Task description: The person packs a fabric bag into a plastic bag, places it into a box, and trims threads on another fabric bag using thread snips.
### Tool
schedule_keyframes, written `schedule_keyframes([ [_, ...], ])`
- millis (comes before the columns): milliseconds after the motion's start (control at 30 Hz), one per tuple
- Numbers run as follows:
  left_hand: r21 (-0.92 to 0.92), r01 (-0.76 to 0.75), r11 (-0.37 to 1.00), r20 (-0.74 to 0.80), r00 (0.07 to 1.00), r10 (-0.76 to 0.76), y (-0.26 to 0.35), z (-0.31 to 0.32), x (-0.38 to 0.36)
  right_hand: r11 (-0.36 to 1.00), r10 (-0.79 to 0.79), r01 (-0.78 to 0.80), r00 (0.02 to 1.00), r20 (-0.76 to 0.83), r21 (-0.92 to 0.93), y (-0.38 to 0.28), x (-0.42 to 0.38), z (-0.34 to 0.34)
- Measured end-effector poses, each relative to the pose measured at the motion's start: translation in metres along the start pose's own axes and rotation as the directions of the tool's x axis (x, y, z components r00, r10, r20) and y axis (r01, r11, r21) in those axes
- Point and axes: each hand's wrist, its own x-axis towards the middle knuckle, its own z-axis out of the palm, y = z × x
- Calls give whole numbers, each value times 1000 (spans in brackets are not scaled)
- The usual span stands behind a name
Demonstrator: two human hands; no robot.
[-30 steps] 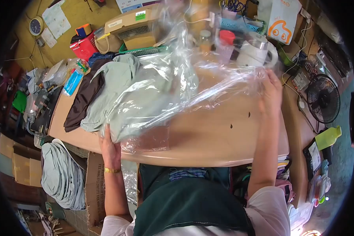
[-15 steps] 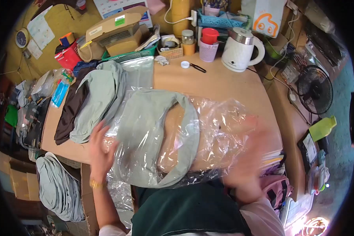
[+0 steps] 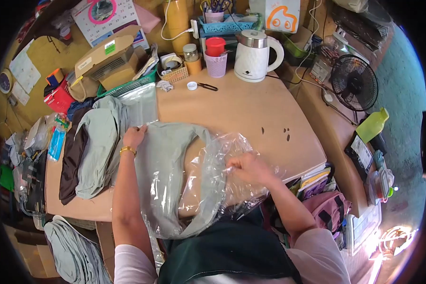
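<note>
The left hand (image 3: 134,137) lies flat on the far end of the green cloth (image 3: 163,156), fingers spread a little, holding nothing; the right hand (image 3: 247,166) is closed, pinching the clear bag (image 3: 222,161); the bag is pulled over the near part of the cloth, and both lie on the bench (image 3: 251,113) close to the person's body; a pile of more green and brown cloths (image 3: 92,146) sits just left of the left hand; a flat stack of clear bags (image 3: 139,104) lies behind it; a white kettle (image 3: 253,54), a pink cup (image 3: 216,64) and a small cap (image 3: 191,85) stand far back; a fan (image 3: 354,81) is off to the right.
</note>
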Motion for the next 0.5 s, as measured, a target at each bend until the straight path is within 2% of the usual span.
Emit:
schedule_keyframes([
  [33, -55, -18, 998, 81, 996, 22, -10, 0, 14, 1000, 5, -5, 1000, -7, 2, -2, 3, -14],
  [67, -54, -18, 998, 87, 996, 23, -17, -1, 16, 971, -168, 201, 958, -232, 126, -8, 2, -33],
  [100, -302, -38, 952, -61, 998, 21, -27, 0, 14, 887, -292, 417, 839, -460, 199, -10, -2, -48],
  [133, -524, -94, 846, -207, 978, -20, -38, -1, 12, 877, -224, 401, 830, -510, 266, -3, -10, -62],
  [167, -525, -89, 847, -208, 978, -26, -49, -3, 10, 860, -158, 390, 818, -553, 330, 9, -21, -78],
  [233, -605, 19, 796, -208, 961, -182, -73, -5, 5, 827, 106, 121, 925, -364, 549, 32, -47, -103],
  [267, -606, 22, 795, -212, 959, -188, -89, 3, 9, 874, 253, -53, 898, -360, 483, 52, -52, -104],
  [300, -548, 1, 837, -303, 932, -200, -106, 19, 17, 881, 394, -232, 842, -369, 411, 76, -53, -97],
  [333, -485, -16, 874, -392, 898, -201, -115, 29, 21, 882, 392, -231, 843, -368, 410, 103, -55, -83],
  [367, -352, -94, 931, -531, 839, -116, -101, 32, 10, 928, 361, -278, 835, -414, 249, 130, -58, -66],
  [400, -354, -95, 930, -529, 841, -116, -89, 31, 5, 943, 324, -323, 830, -454, 81, 144, -61, -59],
  [433, -311, -98, 945, -554, 827, -97, -80, 31, 2, 942, 325, -326, 830, -454, 79, 145, -64, -62],
  [467, -263, -99, 960, -577, 814, -74, -74, 26, -3, 927, 271, -370, 764, -585, -53, 144, -69, -64],
  [500, -180, -32, 983, -463, 885, -56, -75, 17, -6, 888, 196, -427, 686, -701, -169, 138, -75, -66],
])
